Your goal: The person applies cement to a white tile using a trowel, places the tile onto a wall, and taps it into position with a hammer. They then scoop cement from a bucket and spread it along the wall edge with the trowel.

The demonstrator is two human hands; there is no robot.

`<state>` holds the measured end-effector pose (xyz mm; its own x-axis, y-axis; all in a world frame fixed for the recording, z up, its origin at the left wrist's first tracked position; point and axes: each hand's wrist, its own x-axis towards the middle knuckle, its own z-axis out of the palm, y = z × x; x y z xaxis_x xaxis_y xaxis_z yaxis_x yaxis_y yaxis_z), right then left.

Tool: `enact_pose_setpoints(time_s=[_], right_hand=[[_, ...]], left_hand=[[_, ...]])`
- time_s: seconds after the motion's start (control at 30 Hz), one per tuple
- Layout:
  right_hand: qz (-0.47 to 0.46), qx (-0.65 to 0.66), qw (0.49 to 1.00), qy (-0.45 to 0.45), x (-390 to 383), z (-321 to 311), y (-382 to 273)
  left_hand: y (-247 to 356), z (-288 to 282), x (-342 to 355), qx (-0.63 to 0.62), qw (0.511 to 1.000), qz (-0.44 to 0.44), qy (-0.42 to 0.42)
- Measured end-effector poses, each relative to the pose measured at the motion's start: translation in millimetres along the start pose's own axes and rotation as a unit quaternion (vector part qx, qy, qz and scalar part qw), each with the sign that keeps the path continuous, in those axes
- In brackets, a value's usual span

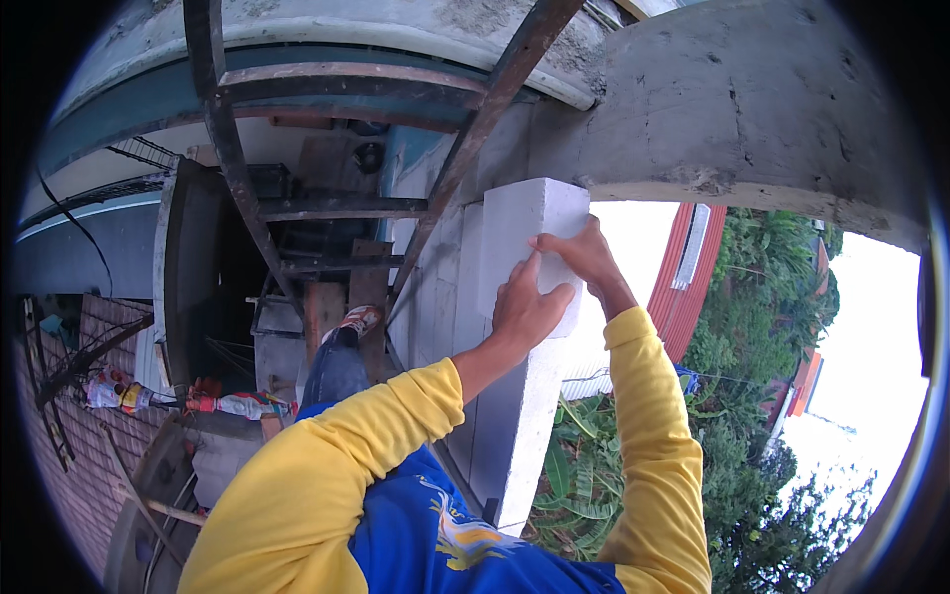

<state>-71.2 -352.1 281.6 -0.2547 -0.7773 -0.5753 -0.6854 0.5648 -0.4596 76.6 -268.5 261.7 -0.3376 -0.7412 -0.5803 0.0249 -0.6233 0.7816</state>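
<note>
Pressed against a white block point(524, 233) at the top of a white block wall point(515, 416), just under a rough grey concrete beam point(752, 109). Left hand point(526, 302) laid flat on the block's near face, fingers spread and pointing up, gripping nothing. Right hand point(579, 252) curled over the block's right edge, holding that corner — the two hands nearly touching. Block itself pale, smooth-faced, sharp-cornered, upright, its top close under the beam; whether touching it, cannot tell. One block under the hands, two hands, two yellow sleeves point(327, 475) over a blue shirt. To the left, a rusty steel frame point(237, 168) with one shoe point(358, 319) propped on it — farther down, a few bottles point(242, 404) lying on a ledge. To the right, a red roof point(683, 287) and green trees point(762, 327) well below.
</note>
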Motion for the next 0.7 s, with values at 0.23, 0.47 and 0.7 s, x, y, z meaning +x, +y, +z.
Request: enact_pose_setpoints(time_s=[0.23,0.47,0.7], right_hand=[[0.016,-0.013,0.999,0.031,10.6,2.7,22.8],[0.037,-0.009,0.999,0.035,23.5,5.1,33.7],[0.049,0.000,0.998,0.031,30.3,2.9,46.5]], left_hand=[[-11.5,2.9,13.2,0.016,1.000,-0.015,-0.020],[-25.8,6.1,32.6,0.015,1.000,0.000,-0.026],[-34.5,15.0,43.8,0.017,0.999,0.018,-0.025]])
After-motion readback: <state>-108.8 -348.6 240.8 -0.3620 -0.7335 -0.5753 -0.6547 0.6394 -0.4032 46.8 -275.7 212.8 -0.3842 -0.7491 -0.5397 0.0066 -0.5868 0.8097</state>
